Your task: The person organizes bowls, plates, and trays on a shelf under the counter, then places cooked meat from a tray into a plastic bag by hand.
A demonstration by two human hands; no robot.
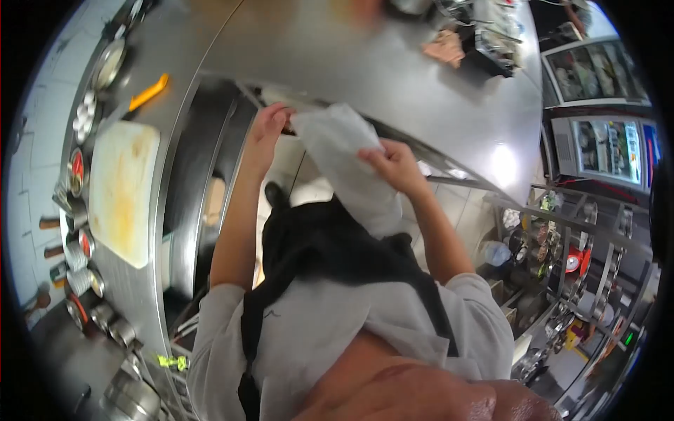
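In front of my black apron [337, 242] hangs a whitish, see-through plastic bag [340, 144], long and limp. My right hand [394, 165] is closed on its right side, thumb lying over the film. At the upper left corner of the bag, my left hand [269, 130] has its fingers curled together at the edge, pinching it. The bag looks flat, and its lower end hangs by the apron. Both hands are above the floor, beside the front edge of the steel counter [295, 49].
On the left counter lie a stained white cutting board [125, 189] and a yellow-handled knife [149, 92]. Small containers [83, 259] line the wall. A pinkish cloth [444, 49] sits by a black bin [491, 45]. Wire shelving [576, 231] stands right, below glass-door fridges [604, 151].
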